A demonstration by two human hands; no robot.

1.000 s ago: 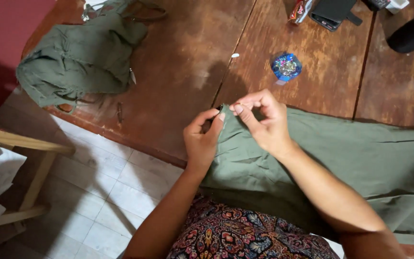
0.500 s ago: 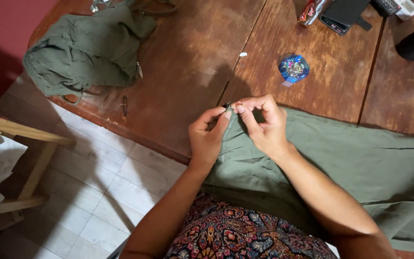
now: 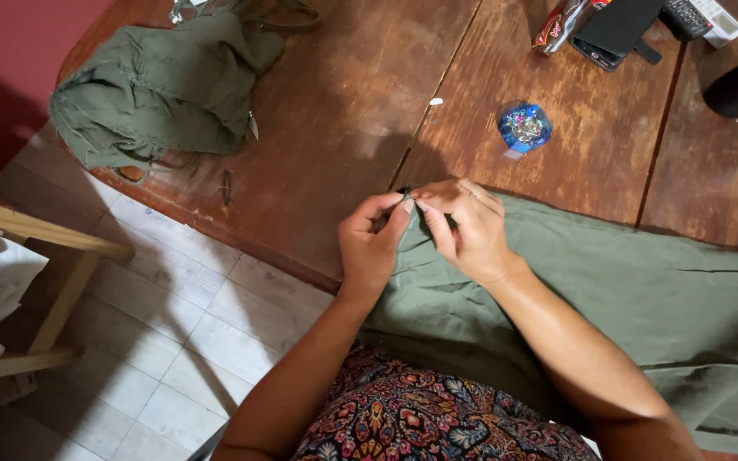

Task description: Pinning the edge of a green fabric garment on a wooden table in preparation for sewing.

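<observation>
The corner of a green cloth [image 3: 608, 290] is pinched between both hands at the near edge of the wooden table [image 3: 335, 111]. The left hand [image 3: 371, 243] is closed on the cloth edge with thumb and forefinger, and the right hand [image 3: 465, 229] is closed on the same edge just beside it, so that the fingertips of the two hands nearly touch. Whether something small, such as a needle, is held between the fingertips cannot be told.

From the hands, the cloth is spread toward 4 o'clock. Its long axis runs from the pinched corner, at about 10 o'clock of the cloth, to the right border of the view at 3 o'clock. Part of it hangs down over the table edge to the lap, where a patterned dress is seen. Both hands are equally near to the corner; the right forearm lies over the cloth, while the left forearm comes up from outside it.

The cloth is plain olive green, thin and soft, mostly flat with some long folds.

A crumpled green garment [image 3: 160, 85] of similar colour lies well apart at 10 o'clock of the hands. A small blue round object [image 3: 524, 127] lies at 1 o'clock, near but not touching.
</observation>
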